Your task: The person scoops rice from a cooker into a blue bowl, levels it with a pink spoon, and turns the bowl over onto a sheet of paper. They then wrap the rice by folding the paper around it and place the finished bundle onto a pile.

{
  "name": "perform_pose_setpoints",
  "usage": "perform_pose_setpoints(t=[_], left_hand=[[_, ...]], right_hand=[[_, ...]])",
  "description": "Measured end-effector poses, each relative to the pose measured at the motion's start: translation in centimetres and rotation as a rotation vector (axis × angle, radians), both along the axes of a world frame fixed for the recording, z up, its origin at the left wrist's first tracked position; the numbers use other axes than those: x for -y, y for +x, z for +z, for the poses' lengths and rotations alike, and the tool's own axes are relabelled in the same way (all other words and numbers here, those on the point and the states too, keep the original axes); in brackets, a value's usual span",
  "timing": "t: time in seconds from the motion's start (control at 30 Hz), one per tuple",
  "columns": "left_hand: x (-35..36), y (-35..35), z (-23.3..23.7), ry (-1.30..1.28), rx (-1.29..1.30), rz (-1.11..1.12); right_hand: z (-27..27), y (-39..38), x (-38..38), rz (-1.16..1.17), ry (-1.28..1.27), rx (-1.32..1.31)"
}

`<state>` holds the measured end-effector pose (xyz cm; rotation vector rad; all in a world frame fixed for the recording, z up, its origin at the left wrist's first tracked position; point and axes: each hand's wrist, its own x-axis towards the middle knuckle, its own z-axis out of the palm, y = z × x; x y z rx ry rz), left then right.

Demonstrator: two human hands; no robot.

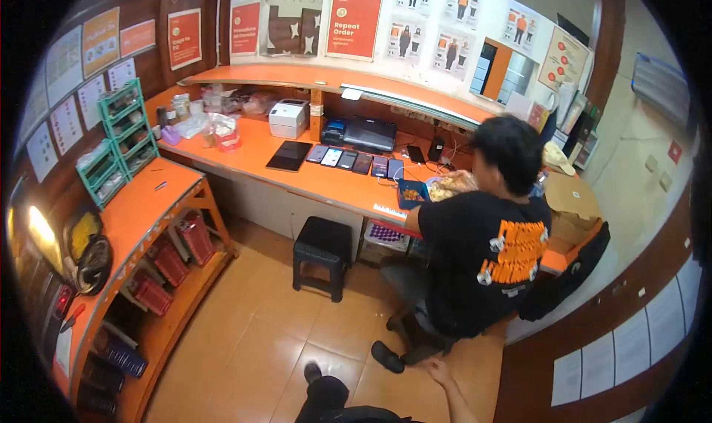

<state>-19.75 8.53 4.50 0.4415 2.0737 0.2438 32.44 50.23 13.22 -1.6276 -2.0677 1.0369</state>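
My right hand (438, 369) hangs low at the bottom of the view, above the tiled floor and close to the co-worker's seat. Nothing shows in it, and its small, visible fingers look loosely apart. My left hand is out of view. The nearest thing to my right hand is a black shoe (387, 357) on the co-worker's foot. That person (489, 237), in a black T-shirt with orange print, sits at the orange counter (334, 191). A blue box (412, 193) with small brownish pieces and a clear plastic bag (451, 186) lie before them.
A black stool (322, 245) stands by the counter. Several phones (346, 159), a black tablet (289, 156) and a white label printer (289, 119) lie along it. On the left, an orange shelf table (148, 200) carries green racks (122, 141). An open cardboard box (571, 200) sits at right.
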Motion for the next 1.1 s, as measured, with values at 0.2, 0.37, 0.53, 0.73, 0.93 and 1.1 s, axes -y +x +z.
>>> perform_pose_setpoints(t=[0.2, 0.37, 0.53, 0.73, 0.93, 1.1], left_hand=[[-26.9, -6.8, -1.5, 0.113, 0.115, -0.008], [-46.6, -13.1, 1.1, 0.195, 0.205, -0.125], [-57.9, -17.6, 1.9, 0.152, 0.332, -0.191], [-68.3, -18.4, 1.3, -0.090, 0.577, -0.223], [-80.2, -16.3, 8.3, -0.296, 0.737, -0.737], [-84.1, -16.9, 9.2, -0.388, 0.826, -0.893]], right_hand=[[-7.8, -16.3, -12.1, -0.139, -0.238, -0.525], [-10.9, -20.7, -12.1, -0.410, -0.722, -0.316], [-10.3, -23.4, -15.4, -0.446, -0.999, -0.401], [-13.1, -25.5, -18.6, -0.490, -1.230, -0.565], [-16.2, -29.9, -18.6, -0.619, -1.348, -0.753], [-19.9, -33.9, -13.6, -0.659, -1.401, -0.981]])
